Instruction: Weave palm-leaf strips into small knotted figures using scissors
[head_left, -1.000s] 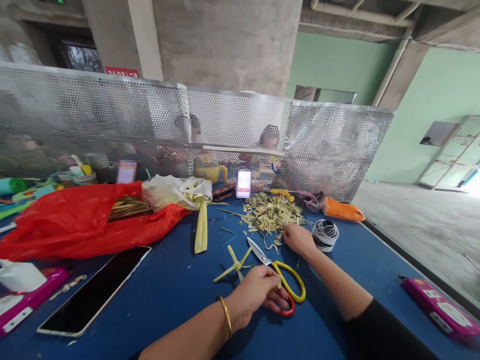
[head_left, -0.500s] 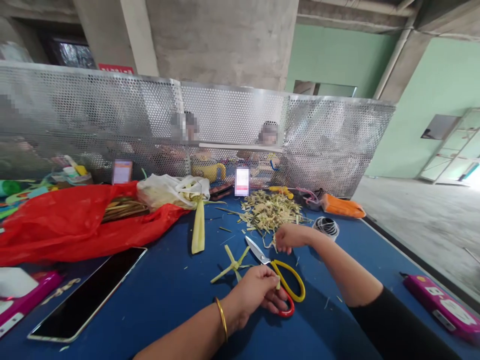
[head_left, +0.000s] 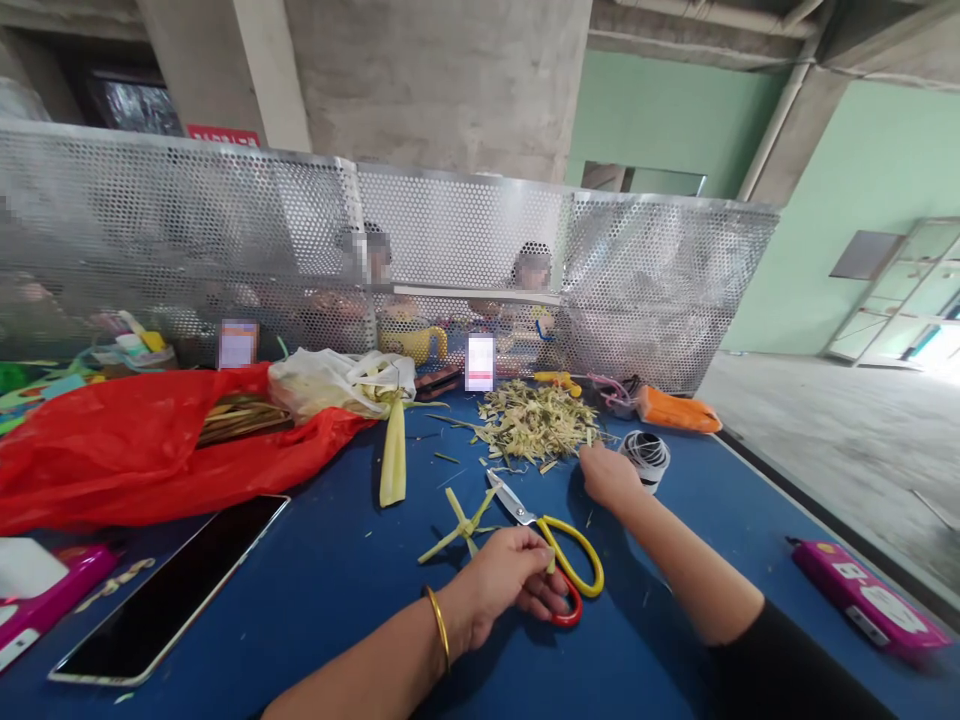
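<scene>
My left hand (head_left: 517, 575) is closed in a pinch on a small pale-green strip (head_left: 551, 565), mostly hidden by the fingers. It hovers over the handles of the scissors (head_left: 574, 550), whose loops are yellow and red and whose slightly open blades point away to the left. Beside the blades lies a star-shaped piece of crossed leaf strips (head_left: 465, 527). My right hand (head_left: 609, 475) has its fingers curled at the right edge of a heap of leaf scraps (head_left: 534, 422); what its fingertips hold, if anything, cannot be made out. Just right of it stands a spool of thread (head_left: 646, 460).
A red plastic bag (head_left: 135, 430), a white bag (head_left: 337, 380) and a broad leaf strip (head_left: 392, 455) lie left. Nearer is a phone (head_left: 172, 595). An orange pouch (head_left: 679, 410) and a purple pack (head_left: 870, 600) lie right. A perforated metal screen (head_left: 465, 230) spans the back.
My right hand has moved right, from beyond the scissors to the heap's right edge near the spool. My left hand keeps its pinch in nearly the same place. The view has shifted slightly.
</scene>
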